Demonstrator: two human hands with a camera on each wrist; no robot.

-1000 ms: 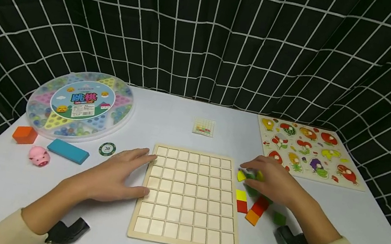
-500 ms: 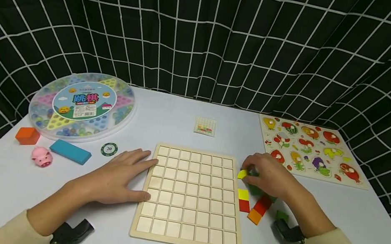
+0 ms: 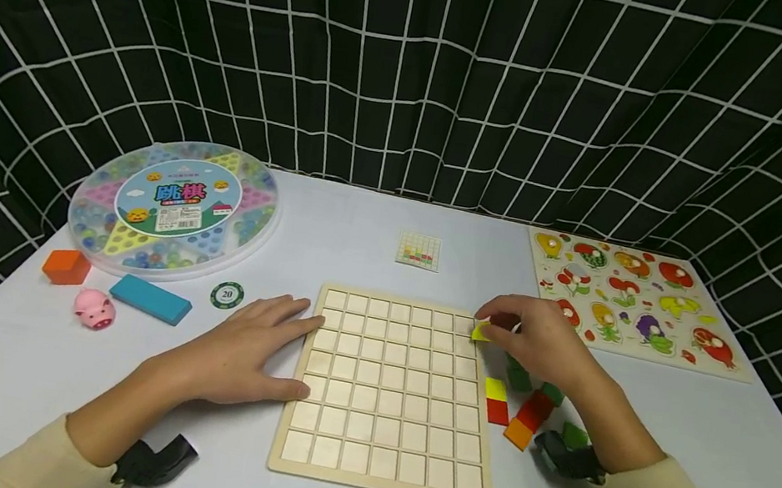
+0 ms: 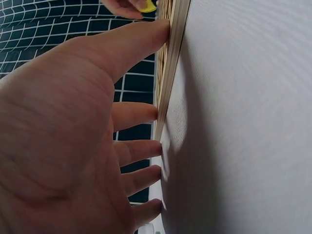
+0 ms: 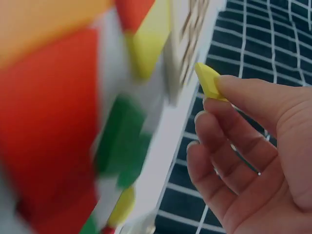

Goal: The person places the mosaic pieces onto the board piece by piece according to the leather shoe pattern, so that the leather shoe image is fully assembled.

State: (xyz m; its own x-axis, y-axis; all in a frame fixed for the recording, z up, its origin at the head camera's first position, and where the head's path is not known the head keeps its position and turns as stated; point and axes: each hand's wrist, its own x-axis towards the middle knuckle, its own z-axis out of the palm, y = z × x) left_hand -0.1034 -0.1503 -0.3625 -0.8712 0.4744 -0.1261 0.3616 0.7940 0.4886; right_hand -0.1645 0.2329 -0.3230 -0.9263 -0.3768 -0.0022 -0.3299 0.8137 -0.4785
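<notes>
A pale wooden grid board [image 3: 379, 400] lies flat in the middle of the head view, its squares bare. Along its left edge my left hand [image 3: 241, 356] rests with fingers spread; the left wrist view shows the thumb [image 4: 141, 41] touching the wood. At the board's far right corner my right hand [image 3: 544, 339] pinches a small yellow tile [image 5: 208, 80] between thumb and index finger. The tile has a curved edge and is tilted, close above the board. Yellow, red, orange and green tiles [image 3: 495, 411] lie right of the board, some partly hidden by the right hand.
A small pattern card [image 3: 419, 251] lies beyond the board. A fruit puzzle [image 3: 636, 302] is at the back right. On the left are a round marble game box [image 3: 177, 204], an orange block [image 3: 65, 267], a blue block [image 3: 151, 299], a pink pig [image 3: 95, 308] and a chip [image 3: 227, 295].
My right hand has pinched the yellow tile from beside the board and carried it left to the far right corner. The left hand keeps its place on the board's edge.
</notes>
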